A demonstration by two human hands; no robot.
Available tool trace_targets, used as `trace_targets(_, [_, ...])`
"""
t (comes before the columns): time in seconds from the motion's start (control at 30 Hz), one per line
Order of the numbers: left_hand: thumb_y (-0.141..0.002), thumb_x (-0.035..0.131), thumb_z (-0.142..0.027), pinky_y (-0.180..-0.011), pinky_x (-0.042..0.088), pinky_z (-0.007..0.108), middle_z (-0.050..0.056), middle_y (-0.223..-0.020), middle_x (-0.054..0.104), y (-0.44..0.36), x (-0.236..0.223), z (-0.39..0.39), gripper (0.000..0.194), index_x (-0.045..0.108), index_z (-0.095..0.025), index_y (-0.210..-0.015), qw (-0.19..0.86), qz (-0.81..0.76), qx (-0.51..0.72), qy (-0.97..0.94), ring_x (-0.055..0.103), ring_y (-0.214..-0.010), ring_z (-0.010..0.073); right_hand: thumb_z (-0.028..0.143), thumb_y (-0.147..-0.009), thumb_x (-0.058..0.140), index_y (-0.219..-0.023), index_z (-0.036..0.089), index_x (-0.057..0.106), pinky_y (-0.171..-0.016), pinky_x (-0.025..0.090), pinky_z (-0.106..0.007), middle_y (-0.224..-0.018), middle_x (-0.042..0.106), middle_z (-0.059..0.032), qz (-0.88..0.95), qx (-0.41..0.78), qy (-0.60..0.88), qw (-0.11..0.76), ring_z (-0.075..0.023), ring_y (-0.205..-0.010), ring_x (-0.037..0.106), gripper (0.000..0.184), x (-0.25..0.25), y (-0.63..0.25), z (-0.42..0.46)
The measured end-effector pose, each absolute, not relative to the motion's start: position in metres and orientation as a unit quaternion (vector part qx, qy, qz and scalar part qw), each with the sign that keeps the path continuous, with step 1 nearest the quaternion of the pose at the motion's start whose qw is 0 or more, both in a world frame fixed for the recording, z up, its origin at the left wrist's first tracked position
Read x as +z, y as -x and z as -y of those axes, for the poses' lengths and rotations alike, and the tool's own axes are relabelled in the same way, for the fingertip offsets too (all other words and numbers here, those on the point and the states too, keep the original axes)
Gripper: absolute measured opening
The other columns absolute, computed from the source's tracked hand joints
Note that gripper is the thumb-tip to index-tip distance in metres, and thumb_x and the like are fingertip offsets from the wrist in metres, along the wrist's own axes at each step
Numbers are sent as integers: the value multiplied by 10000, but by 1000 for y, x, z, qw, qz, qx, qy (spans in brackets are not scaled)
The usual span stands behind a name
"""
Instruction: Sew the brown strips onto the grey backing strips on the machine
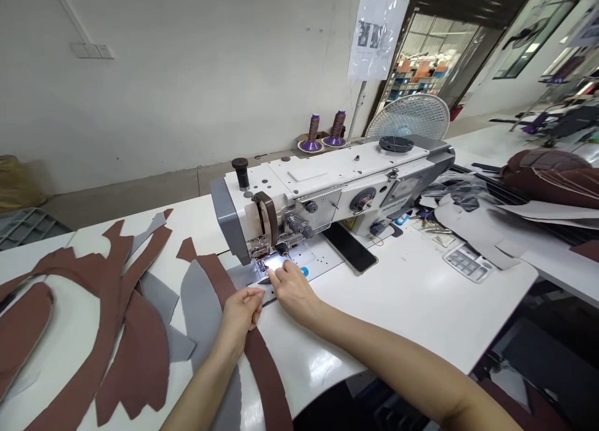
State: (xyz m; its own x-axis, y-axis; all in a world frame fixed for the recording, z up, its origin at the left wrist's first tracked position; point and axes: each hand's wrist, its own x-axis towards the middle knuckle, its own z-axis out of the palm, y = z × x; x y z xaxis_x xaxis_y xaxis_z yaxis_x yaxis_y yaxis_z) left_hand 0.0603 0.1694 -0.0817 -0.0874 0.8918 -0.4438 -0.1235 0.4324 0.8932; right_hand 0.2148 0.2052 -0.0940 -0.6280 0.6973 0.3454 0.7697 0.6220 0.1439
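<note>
Under the sewing machine's (327, 197) needle lies the brown strip's (262, 362) front end, left hand (241, 312) pinching it, right hand (292, 287) pressing flat with fingers extended; most of the strip looks unsewn.

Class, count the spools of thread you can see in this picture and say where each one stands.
2. Both stand behind the sewing machine near the wall: the left spool and the right spool, side by side. Others may be hidden behind the machine.
</note>
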Motion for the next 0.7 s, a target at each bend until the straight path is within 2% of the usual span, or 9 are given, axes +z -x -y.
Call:
trace_targets(0.1, [-525, 751, -463, -383, 174, 174, -72, -479, 481, -60, -82, -168, 410, 605, -148, -743, 596, -596, 429, -324, 322, -379, 37, -34, -899, 420, -1143, -20, 557, -627, 374, -364, -787, 567, -133, 878, -153, 434, 131, -260, -752, 464, 280, -95, -222, -206])
trace_targets(0.17, [-520, 749, -471, -380, 177, 176, -71, -477, 480, -62, -82, -168, 415, 602, -149, -739, 597, -597, 425, -325, 322, -377, 40, -27, -908, 414, -1219, -32, 515, -632, 383, -367, -810, 574, -142, 881, -153, 428, 130, -264, -772, 469, 327, -96, -221, -206])
trace_targets(0.23, [-510, 745, -487, -378, 174, 178, -72, -470, 470, -65, -83, -168, 426, 598, -152, -727, 595, -602, 422, -326, 319, -374, 42, 5, -924, 437, -1187, 11, 545, -652, 399, -365, -820, 573, -126, 892, -146, 408, 127, -255, -795, 477, 284, -96, -216, -205])
trace_targets(0.33, [-517, 733, -534, -384, 180, 183, -71, -479, 455, -66, -82, -167, 453, 600, -157, -730, 588, -607, 408, -344, 327, -379, 52, 49, -930, 483, -1008, 83, 617, -677, 421, -350, -808, 576, -98, 902, -134, 393, 117, -232, -796, 491, 158, -97, -211, -211])
trace_targets(0.43, [-613, 685, -560, -412, 282, 216, -16, -569, 540, -50, -75, -166, 447, 639, -159, -804, 573, -605, 323, -447, 427, -433, 101, -4, -891, 471, -948, 71, 642, -685, 447, -378, -778, 601, -121, 875, -141, 450, 106, -245, -773, 514, 195, -94, -224, -222])
trace_targets(0.5, [-751, 595, -506, -521, 408, 265, 57, -747, 637, -29, -67, -165, 386, 670, -163, -912, 459, -647, 251, -554, 557, -582, 168, -49, -851, 444, -1032, 1, 635, -727, 462, -463, -852, 629, -202, 839, -159, 509, 104, -299, -835, 542, 268, -91, -238, -228])
trace_targets(0.57, [-863, 485, -403, -698, 471, 328, 123, -984, 656, -6, -61, -164, 365, 659, -157, -1068, 266, -715, 160, -627, 620, -821, 245, -53, -833, 453, -1128, -55, 598, -831, 433, -573, -1029, 617, -291, 820, -177, 535, 102, -366, -983, 541, 329, -87, -247, -227])
trace_targets(0.63, [-907, 432, -345, -829, 464, 388, 169, -1130, 604, 11, -58, -164, 406, 600, -123, -1203, 127, -744, 48, -654, 586, -1023, 308, -8, -857, 486, -1190, -57, 571, -944, 376, -605, -1177, 575, -308, 864, -200, 451, 100, -386, -1128, 502, 347, -85, -244, -219])
trace_targets(0.7, [-909, 444, -337, -877, 458, 423, 193, -1166, 564, 18, -59, -166, 458, 536, -84, -1280, 104, -742, -44, -661, 541, -1123, 342, 88, -925, 487, -1235, -17, 557, -1001, 364, -554, -1250, 559, -268, 935, -215, 264, 103, -358, -1213, 472, 334, -85, -229, -208])
